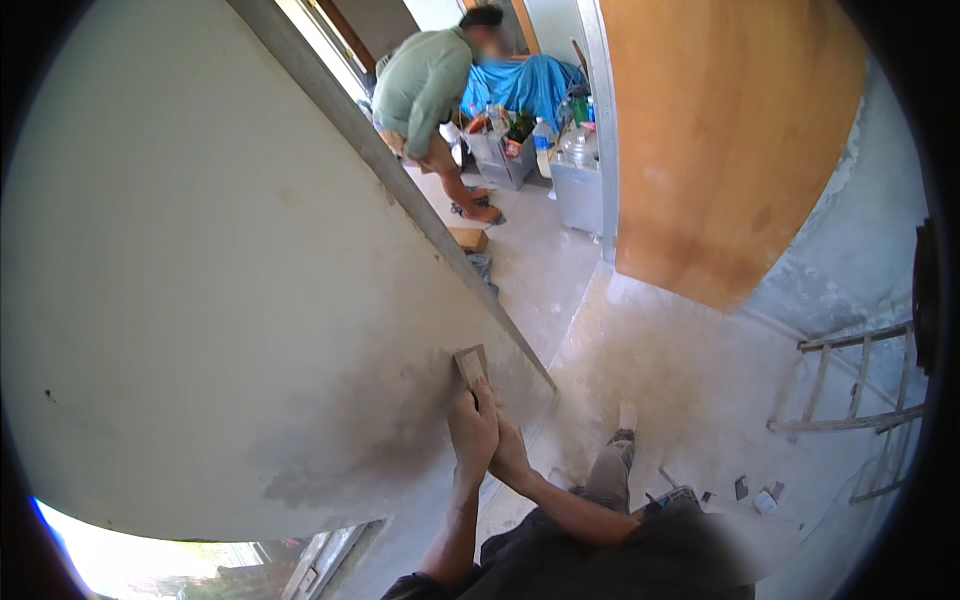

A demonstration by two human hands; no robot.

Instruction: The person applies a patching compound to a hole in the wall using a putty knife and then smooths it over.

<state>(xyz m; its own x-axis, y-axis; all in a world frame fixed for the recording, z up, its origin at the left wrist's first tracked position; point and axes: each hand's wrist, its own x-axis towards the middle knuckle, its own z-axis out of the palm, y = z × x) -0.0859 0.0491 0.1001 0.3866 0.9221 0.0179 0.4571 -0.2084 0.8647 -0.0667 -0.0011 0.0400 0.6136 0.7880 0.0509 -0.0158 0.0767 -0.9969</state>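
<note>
A small flat rectangular sanding block (pixel 470 364), pale with a grey edge, lies against the white wall (pixel 220 230) close to its right edge. My left hand (pixel 473 430) is closed round the near end of the block. Just to its right, my right hand (pixel 508 452) presses close beside it, its fingers reaching up to the same block. Parts of both grips are hidden by the overlapping hands. Dark grey smudges spread over the wall left of the block.
A wooden door panel (pixel 725 140) stands at the right, with a wooden ladder (pixel 860 375) near the far right wall. Beyond the doorway, a person (pixel 425 95) bends beside grey bins (pixel 500 160) and a blue tarp (pixel 535 85). Small scraps (pixel 765 498) lie on the dusty floor.
</note>
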